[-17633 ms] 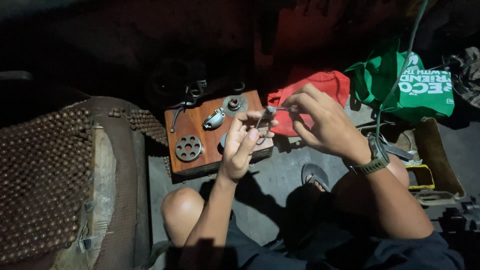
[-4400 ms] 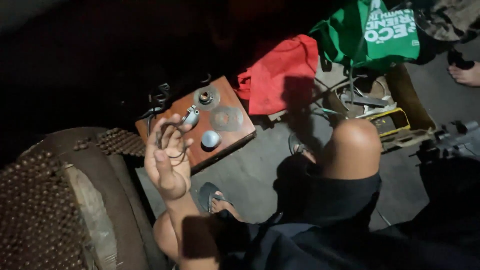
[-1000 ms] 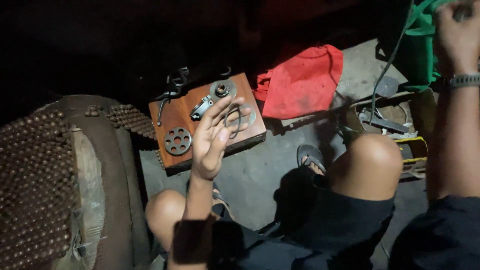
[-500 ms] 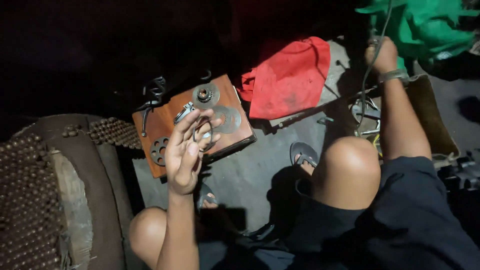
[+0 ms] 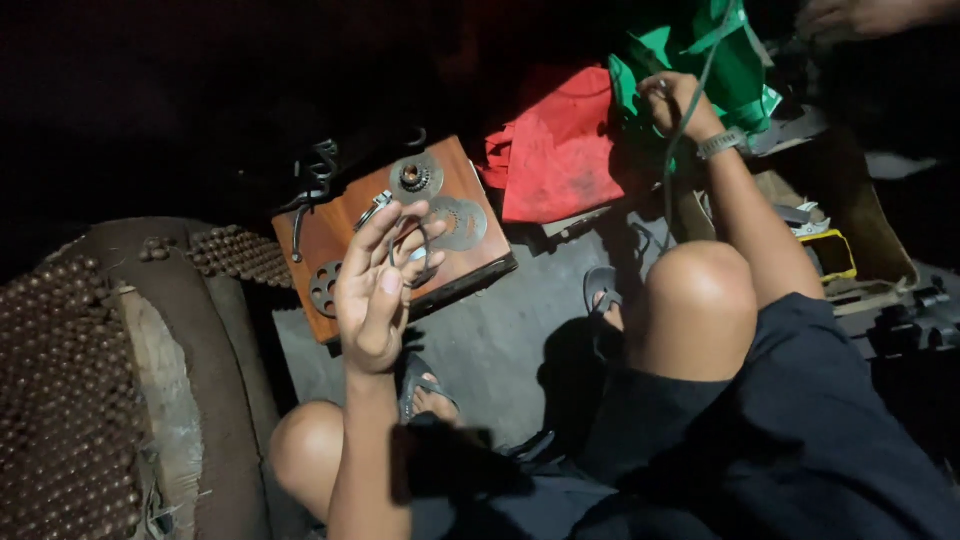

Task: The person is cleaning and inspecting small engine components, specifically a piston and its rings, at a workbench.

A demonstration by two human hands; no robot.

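Two metal rings [image 5: 410, 255] in left hand [image 5: 378, 290]

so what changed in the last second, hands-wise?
The right hand came down from the top edge to the green bag and grips it. The left hand stayed raised over the wooden board, thin metal rings still in its fingers.

From my remote feed: a reddish-brown wooden board [image 5: 340, 235] carries dull grey metal discs [image 5: 455, 222], one pierced with a ring of holes [image 5: 324, 289]. Far right lie a red cloth [image 5: 560, 150] and a bright green bag [image 5: 735, 60]. A brown beaded seat cover [image 5: 60, 400] fills the left; dark shorts [image 5: 800, 440] sit near right.
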